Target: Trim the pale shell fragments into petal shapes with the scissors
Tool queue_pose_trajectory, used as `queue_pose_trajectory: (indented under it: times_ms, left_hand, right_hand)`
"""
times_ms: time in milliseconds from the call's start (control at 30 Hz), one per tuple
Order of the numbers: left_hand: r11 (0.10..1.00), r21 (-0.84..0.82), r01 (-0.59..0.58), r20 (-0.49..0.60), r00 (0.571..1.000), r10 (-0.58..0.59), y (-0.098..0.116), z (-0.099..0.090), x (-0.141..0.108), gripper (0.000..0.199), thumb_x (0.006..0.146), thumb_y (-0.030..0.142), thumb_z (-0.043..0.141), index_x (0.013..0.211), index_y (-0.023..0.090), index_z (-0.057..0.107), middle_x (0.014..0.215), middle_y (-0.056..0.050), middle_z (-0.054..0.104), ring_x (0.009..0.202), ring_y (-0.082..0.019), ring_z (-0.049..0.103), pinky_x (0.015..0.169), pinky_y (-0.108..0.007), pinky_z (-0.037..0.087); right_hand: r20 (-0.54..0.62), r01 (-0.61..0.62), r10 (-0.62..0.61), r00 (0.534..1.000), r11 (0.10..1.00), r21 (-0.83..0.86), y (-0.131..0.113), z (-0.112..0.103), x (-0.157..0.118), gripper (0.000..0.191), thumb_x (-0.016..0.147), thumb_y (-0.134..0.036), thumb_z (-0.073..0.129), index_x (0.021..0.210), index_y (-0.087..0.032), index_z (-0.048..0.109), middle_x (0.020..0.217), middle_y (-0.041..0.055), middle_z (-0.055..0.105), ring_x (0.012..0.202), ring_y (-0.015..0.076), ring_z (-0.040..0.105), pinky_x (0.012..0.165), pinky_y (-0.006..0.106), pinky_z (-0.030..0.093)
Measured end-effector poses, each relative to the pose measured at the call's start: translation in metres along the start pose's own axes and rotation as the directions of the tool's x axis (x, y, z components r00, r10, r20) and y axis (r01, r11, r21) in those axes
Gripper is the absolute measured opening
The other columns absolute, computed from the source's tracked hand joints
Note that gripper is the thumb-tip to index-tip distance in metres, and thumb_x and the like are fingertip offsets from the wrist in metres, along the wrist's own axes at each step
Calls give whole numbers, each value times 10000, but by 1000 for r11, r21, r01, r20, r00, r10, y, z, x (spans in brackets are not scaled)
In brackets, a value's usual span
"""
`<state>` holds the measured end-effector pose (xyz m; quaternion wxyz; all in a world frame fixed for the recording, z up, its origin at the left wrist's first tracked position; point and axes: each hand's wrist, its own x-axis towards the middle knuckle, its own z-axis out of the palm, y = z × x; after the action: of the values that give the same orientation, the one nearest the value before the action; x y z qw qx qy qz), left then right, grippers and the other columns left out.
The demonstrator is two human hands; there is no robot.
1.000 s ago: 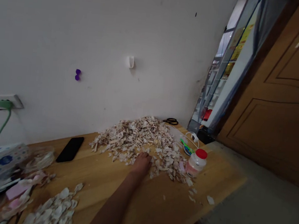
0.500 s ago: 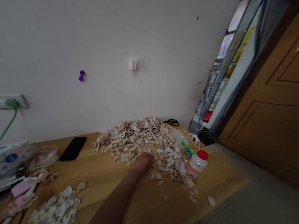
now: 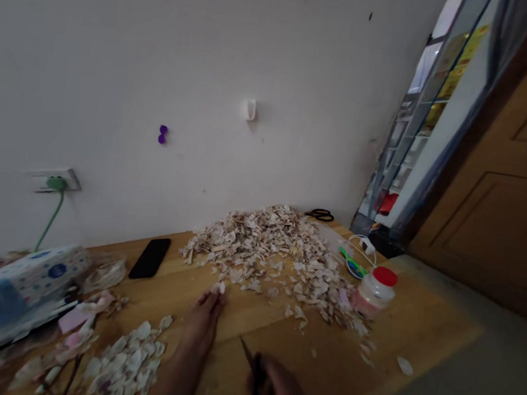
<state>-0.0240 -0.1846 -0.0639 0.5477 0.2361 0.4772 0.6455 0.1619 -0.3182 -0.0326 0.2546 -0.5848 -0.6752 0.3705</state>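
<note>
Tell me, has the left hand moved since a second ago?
Yes. The left hand has pulled back from the big shell pile toward the person, pinching one piece, now nearer the small pile.

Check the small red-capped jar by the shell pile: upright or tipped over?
Upright. The jar stands on its base on the wooden table, red cap on top.

Left hand (image 3: 202, 322) stretches forward, fingertips pinched; right hand (image 3: 279, 391) fisted low.
</note>
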Motion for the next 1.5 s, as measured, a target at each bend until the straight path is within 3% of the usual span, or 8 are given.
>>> queue_pose_trajectory:
  times_ms: [67, 133, 267, 500, 700, 900, 1500]
  left_hand:
    - [993, -117, 22, 15, 1000, -21, 2, -8, 0, 112, 707, 207, 685, 786, 206, 606, 821, -21, 689, 801, -141, 657, 824, -289, 506]
    - [982, -184, 33, 33, 999, -28, 6, -8, 2, 128, 725, 186, 675, 826, 199, 600, 877, -41, 696, 848, -147, 663, 848, -293, 507]
    - [958, -286, 16, -31, 999, -26, 12, -6, 8, 141, 729, 212, 691, 833, 170, 605, 838, -41, 693, 772, -119, 666, 799, -250, 516]
    - [965, -259, -34, -46, 999, 23, 12, -6, 11, 200, 734, 346, 682, 830, 174, 647, 791, -26, 680, 658, -98, 619, 706, -237, 507]
    - [931, -363, -29, -78, 997, 0, 8, -2, 16, 243, 596, 232, 792, 772, 144, 649, 766, -23, 679, 662, -101, 619, 723, -231, 497]
    - [904, -427, -34, -94, 996, -7, 9, -1, 14, 215, 596, 223, 793, 750, 157, 658, 718, 10, 660, 680, -86, 613, 725, -203, 477]
    - [924, -379, 55, 96, 995, -20, 10, 11, 3, 208, 578, 209, 802, 705, 144, 650, 672, 9, 653, 611, -93, 586, 643, -202, 465]
  right_hand:
    - [-144, 140, -131, 981, 988, 61, -17, 16, 50, 289, 861, -249, 415, 1092, -230, 586, 991, 72, 658, 947, 202, 613, 828, 295, 475]
    - [-257, 200, -191, 947, 980, 10, -28, 29, 89, 257, 852, -307, 445, 1049, -198, 570, 981, 91, 646, 931, 222, 604, 807, 303, 465]
    - [-307, 197, -220, 926, 975, -105, -27, 40, 121, 274, 814, -378, 534, 1007, -185, 556, 983, 96, 639, 946, 238, 593, 794, 294, 443]
    - [-239, 103, -160, 958, 966, -236, -19, 36, 122, 239, 844, -412, 494, 926, -212, 595, 901, 57, 682, 843, 227, 629, 705, 284, 416]
    - [-193, 65, -119, 974, 962, -265, -23, 35, 125, 211, 862, -408, 465, 868, -246, 598, 818, 18, 690, 767, 207, 641, 638, 274, 393]
    - [-170, 108, -162, 972, 951, -290, -19, 36, 125, 249, 847, -381, 488, 1006, -229, 603, 969, 46, 692, 885, 226, 637, 727, 289, 421]
    - [-152, 92, -144, 978, 949, -303, -18, 35, 125, 275, 835, -324, 480, 1046, -212, 616, 997, 64, 697, 908, 242, 645, 760, 317, 456]
